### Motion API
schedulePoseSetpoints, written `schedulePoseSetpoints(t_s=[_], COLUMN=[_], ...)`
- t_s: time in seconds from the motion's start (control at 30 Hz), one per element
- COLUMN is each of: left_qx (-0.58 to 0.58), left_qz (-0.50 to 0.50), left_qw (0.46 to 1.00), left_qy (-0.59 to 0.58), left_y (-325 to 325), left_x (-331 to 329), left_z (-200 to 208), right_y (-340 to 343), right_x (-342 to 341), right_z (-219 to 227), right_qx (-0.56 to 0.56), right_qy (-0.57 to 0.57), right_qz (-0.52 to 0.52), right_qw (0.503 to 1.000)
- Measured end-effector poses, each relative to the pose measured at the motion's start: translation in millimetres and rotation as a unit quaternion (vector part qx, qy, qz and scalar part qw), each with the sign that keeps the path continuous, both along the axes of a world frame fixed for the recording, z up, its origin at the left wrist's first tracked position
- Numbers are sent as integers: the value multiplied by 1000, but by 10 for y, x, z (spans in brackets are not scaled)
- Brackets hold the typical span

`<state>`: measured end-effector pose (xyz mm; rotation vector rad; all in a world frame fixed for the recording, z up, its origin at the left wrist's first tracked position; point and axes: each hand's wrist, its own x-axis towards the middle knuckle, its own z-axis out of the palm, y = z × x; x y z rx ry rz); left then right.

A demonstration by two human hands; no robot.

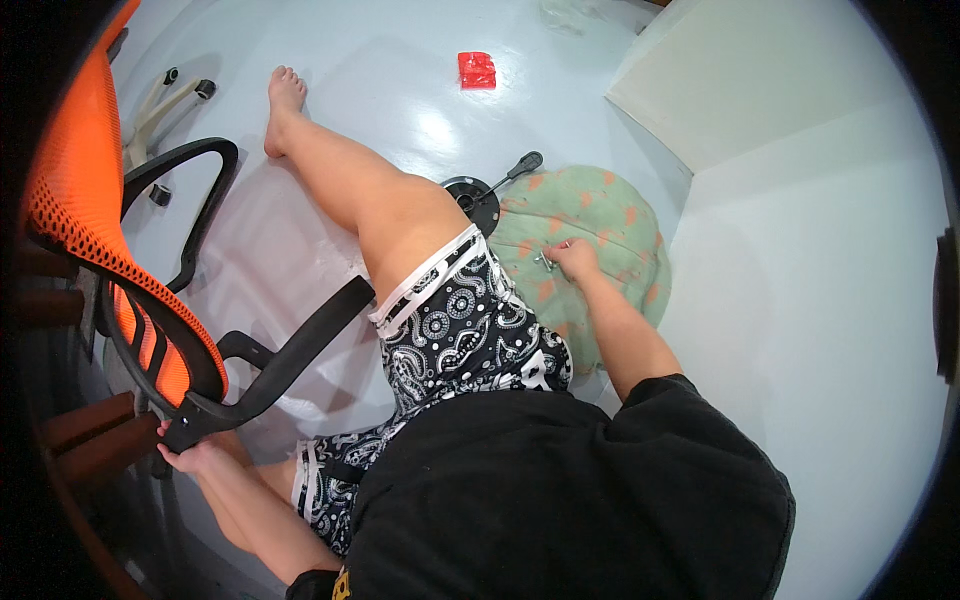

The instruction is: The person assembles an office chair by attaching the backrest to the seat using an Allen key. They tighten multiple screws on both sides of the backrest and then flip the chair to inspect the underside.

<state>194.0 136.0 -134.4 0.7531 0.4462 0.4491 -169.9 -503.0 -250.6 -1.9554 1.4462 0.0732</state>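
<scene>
My left hand (192, 455) is closed around the lower end of a black chair armrest (290, 360), where it meets the orange mesh backrest (90, 200). The backrest stands tilted at my left, and a second black armrest loop (205, 160) shows beyond it. Over a round green cushion (625, 235) with orange patches, my right hand (577, 260) has its fingers pinched on small silver screws (545, 262). How many screws it grips is too small to tell. A black round part with a lever (510, 178) lies between my leg and the cushion.
A beige chair base with black casters (145, 140) is at the far left. Farther off on the pale floor lies a red plastic packet (477, 71). White walls (800, 250) bound the right side. My bent leg (350, 180) reaches across the middle. Dark wooden pieces (90, 450) stand at the left edge.
</scene>
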Motion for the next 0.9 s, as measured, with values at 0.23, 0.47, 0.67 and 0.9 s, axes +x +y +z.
schedulePoseSetpoints(t_s=[0.23,0.47,0.67,0.9], left_qx=[19,13,1,13], left_qz=[3,1,13,1], left_qw=[1000,1000,1000,1000], left_qy=[21,0,11,3], left_y=[-53,-36,-59,5], left_x=[-29,-5,8,55], left_z=[23,3,21,-63], right_y=[-16,92,169,-136], right_x=[-181,-117,7,-330], right_z=[175,234,129,333], right_qx=[267,131,-19,345], right_qy=[-327,-185,-101,-497], right_qz=[-231,-29,57,-354], right_qw=[877,974,993,713])
